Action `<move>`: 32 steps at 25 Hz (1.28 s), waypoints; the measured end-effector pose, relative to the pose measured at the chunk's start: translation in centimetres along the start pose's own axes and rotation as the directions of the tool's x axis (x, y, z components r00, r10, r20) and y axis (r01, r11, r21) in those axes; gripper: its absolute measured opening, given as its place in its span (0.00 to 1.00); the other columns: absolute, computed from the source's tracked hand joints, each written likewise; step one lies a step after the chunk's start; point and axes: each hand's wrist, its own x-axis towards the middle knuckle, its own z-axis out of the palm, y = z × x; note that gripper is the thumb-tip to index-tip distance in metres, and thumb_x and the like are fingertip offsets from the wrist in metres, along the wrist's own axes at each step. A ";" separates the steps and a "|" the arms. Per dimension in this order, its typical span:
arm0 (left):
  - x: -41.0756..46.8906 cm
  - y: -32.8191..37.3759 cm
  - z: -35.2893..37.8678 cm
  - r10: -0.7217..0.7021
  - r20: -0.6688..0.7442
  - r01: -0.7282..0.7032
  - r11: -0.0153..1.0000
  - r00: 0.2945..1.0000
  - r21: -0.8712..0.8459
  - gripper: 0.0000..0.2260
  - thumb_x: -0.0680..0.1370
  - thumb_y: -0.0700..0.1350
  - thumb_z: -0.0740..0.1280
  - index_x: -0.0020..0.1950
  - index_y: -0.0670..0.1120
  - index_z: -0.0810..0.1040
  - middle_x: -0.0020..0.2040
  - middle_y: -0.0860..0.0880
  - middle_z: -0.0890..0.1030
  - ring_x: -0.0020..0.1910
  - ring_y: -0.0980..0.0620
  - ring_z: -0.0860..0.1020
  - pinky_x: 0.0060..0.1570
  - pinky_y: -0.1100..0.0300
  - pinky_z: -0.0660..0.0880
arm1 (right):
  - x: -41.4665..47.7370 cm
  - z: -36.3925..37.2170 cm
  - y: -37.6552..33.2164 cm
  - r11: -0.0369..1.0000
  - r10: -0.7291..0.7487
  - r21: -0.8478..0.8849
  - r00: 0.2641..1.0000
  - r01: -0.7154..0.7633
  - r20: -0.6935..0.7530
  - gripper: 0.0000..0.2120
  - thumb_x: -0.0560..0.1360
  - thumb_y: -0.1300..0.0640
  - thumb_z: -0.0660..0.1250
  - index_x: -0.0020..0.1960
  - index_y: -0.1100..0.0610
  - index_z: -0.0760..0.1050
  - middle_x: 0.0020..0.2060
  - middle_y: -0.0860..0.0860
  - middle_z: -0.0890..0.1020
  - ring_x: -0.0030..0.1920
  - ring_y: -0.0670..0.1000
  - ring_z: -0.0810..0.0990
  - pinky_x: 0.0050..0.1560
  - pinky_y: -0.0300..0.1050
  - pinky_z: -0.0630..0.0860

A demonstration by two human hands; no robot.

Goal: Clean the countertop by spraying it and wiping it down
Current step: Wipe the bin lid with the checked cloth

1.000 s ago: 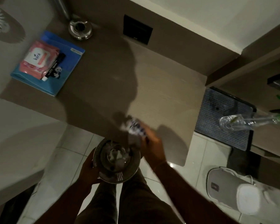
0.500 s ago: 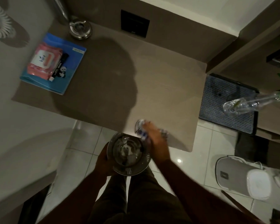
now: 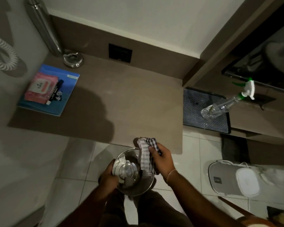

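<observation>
Wiping step | right hand (image 3: 161, 158) clutches checked cloth (image 3: 146, 154) over steel bowl (image 3: 133, 172), left hand (image 3: 107, 176) gripping bowl | next: back onto brown worktop (image 3: 138, 102)

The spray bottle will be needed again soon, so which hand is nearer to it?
Right. The right hand, gripping the checked cloth at the countertop's front edge, lies on the spray bottle's side. The left hand, holding the metal bowl, is farther away.

Both forearms are bare, with no sleeves showing. A thin pale band circles the wrist of the right hand (image 3: 161, 158). The left hand (image 3: 107, 176) wears nothing. Dark trousers (image 3: 154, 210) cover the legs below.
</observation>
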 end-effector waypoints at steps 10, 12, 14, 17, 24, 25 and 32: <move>-0.8 -3.3 5.9 -0.232 -0.009 0.226 0.957 0.973 -0.181 0.31 0.68 0.48 0.75 0.70 0.47 0.71 0.65 0.38 0.77 0.64 0.30 0.77 0.61 0.29 0.75 | -0.3 -7.5 1.6 0.889 0.217 0.404 0.975 -0.215 0.043 0.13 0.81 0.54 0.71 0.65 0.53 0.83 0.55 0.52 0.89 0.56 0.55 0.88 0.61 0.55 0.84; -0.6 -4.6 7.4 -0.316 -0.030 0.307 0.937 0.948 -0.170 0.32 0.69 0.43 0.76 0.72 0.42 0.70 0.65 0.35 0.77 0.62 0.27 0.77 0.57 0.28 0.76 | 0.2 -9.7 2.5 0.842 0.222 0.486 0.972 -0.232 0.079 0.14 0.79 0.55 0.73 0.65 0.52 0.83 0.56 0.53 0.89 0.58 0.57 0.88 0.60 0.54 0.84; -0.6 -5.5 8.8 -0.351 -0.018 0.348 0.933 0.936 -0.095 0.26 0.66 0.38 0.79 0.63 0.40 0.78 0.58 0.33 0.82 0.55 0.26 0.81 0.46 0.35 0.81 | 0.9 -11.4 3.3 0.814 0.247 0.514 0.962 -0.269 0.114 0.18 0.75 0.56 0.75 0.64 0.53 0.81 0.56 0.54 0.88 0.58 0.58 0.87 0.55 0.54 0.85; -0.3 -6.6 11.5 -0.405 -0.052 0.403 0.914 0.913 -0.055 0.23 0.72 0.35 0.77 0.66 0.40 0.76 0.62 0.33 0.79 0.54 0.27 0.80 0.41 0.35 0.82 | 2.5 -12.8 4.2 0.820 0.247 0.494 0.957 -0.291 0.153 0.23 0.68 0.58 0.75 0.63 0.54 0.79 0.56 0.54 0.87 0.58 0.58 0.85 0.49 0.50 0.85; 3.3 -10.8 16.6 -0.406 -0.146 0.412 0.911 0.902 0.017 0.19 0.78 0.40 0.72 0.66 0.43 0.71 0.60 0.40 0.78 0.53 0.35 0.81 0.43 0.37 0.84 | 8.9 -14.5 3.9 0.835 0.104 0.538 0.993 -0.115 0.050 0.16 0.74 0.64 0.71 0.61 0.55 0.81 0.56 0.56 0.87 0.58 0.60 0.86 0.55 0.55 0.84; 4.3 -11.8 17.1 -0.413 -0.143 0.418 0.908 0.899 0.005 0.22 0.76 0.41 0.74 0.66 0.45 0.69 0.60 0.41 0.76 0.54 0.35 0.81 0.44 0.36 0.83 | 9.8 -14.9 4.2 0.836 0.085 0.538 0.994 -0.105 0.062 0.17 0.75 0.64 0.71 0.63 0.55 0.80 0.58 0.56 0.87 0.59 0.60 0.86 0.56 0.55 0.84; 15.7 -19.9 22.5 -0.430 -0.117 0.425 0.903 0.895 -0.068 0.25 0.77 0.48 0.75 0.71 0.51 0.69 0.62 0.44 0.78 0.55 0.38 0.81 0.32 0.50 0.83 | 13.0 -16.1 6.7 0.825 -0.055 0.565 0.996 0.006 0.069 0.21 0.81 0.68 0.65 0.73 0.61 0.73 0.67 0.62 0.81 0.66 0.62 0.82 0.66 0.60 0.81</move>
